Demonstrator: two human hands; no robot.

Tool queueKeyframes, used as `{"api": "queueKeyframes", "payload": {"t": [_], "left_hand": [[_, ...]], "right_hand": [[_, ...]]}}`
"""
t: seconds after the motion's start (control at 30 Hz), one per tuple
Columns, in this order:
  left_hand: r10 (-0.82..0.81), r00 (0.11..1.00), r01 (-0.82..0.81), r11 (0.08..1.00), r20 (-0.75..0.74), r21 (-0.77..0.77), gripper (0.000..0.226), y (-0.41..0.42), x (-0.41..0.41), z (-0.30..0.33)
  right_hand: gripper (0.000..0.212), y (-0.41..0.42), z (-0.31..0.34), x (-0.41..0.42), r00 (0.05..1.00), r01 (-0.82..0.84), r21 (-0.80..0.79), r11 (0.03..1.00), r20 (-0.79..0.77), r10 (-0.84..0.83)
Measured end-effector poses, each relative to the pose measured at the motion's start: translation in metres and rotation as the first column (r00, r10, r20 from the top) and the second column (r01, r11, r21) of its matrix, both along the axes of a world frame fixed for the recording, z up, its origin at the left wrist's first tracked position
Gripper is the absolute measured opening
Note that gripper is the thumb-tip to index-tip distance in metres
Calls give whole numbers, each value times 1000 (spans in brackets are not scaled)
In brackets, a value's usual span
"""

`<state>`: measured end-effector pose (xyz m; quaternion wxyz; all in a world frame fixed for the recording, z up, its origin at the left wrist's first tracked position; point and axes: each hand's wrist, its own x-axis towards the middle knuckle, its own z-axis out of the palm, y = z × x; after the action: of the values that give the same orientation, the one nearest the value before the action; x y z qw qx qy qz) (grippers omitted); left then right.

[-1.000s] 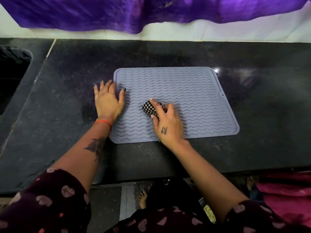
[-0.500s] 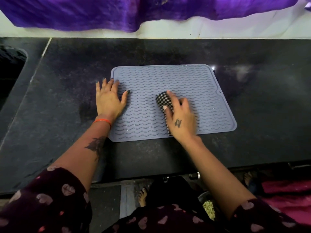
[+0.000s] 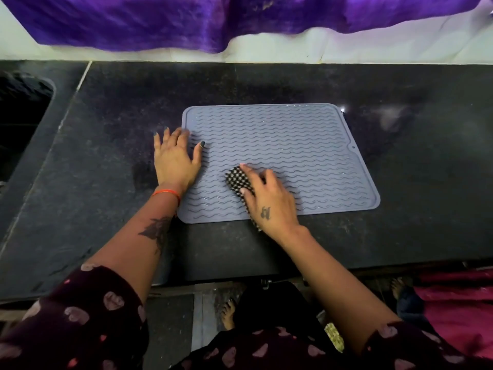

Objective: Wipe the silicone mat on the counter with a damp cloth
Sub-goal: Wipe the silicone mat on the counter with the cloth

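Two bare hands working on a grey-blue rectangular silicone mat with wavy ridges (image 3: 280,145), lying flat near the middle of a dark speckled stone counter (image 3: 106,182). Left hand (image 3: 176,158) resting flat and spread at the mat's 9 o'clock edge — thumb and palm edge on the ridges, the other fingers reaching onto the counter beside it, holding nothing. Right hand (image 3: 266,198) pressing down at about 6 o'clock on the mat, fingers curled over a black-and-white checked cloth (image 3: 237,180), gripping it against the ridges; the cloth's far end sticking out toward 10 o'clock past the fingertips, a strip of it trailing under the palm over the mat's near edge. Hands staying apart, with bare mat between them. Wearing a thin orange thread bracelet (image 3: 166,193) at the left wrist. Hanging at 12 o'clock, above the counter's back edge — a purple draped fabric (image 3: 186,20) against a pale wall. Opening at 9 o'clock of the counter, a dark recessed sink (image 3: 21,116), contents too dark to tell.
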<state>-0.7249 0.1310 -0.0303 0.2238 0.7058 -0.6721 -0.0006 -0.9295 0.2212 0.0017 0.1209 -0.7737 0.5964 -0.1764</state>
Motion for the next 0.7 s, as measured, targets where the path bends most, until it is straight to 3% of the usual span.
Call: {"api": "queueKeyframes", "payload": {"t": [0.13, 0.23, 0.3, 0.43, 0.6, 0.7], "left_hand": [[-8, 1000, 8, 1000, 30, 10, 52, 0, -3, 1], [-59, 995, 57, 998, 86, 19, 52, -2, -6, 2], [-96, 988, 94, 995, 120, 24, 51, -4, -8, 1], [-145, 984, 142, 989, 101, 38, 48, -4, -7, 1], [-215, 975, 213, 976, 59, 37, 40, -3, -7, 1], [-248, 967, 246, 968, 52, 43, 41, -4, -7, 2]], "right_hand": [[50, -9, 4, -33, 989, 148, 7, 989, -3, -148], [51, -18, 11, -36, 953, 276, -22, 961, 134, -271], [51, -19, 12, -27, 958, 250, -39, 967, 155, -241], [50, -6, -5, -8, 991, 125, -40, 991, 47, -123], [47, -9, -9, -43, 982, 189, -72, 979, 14, -188], [48, -17, -5, -73, 948, 319, -58, 946, -4, -319]]}}
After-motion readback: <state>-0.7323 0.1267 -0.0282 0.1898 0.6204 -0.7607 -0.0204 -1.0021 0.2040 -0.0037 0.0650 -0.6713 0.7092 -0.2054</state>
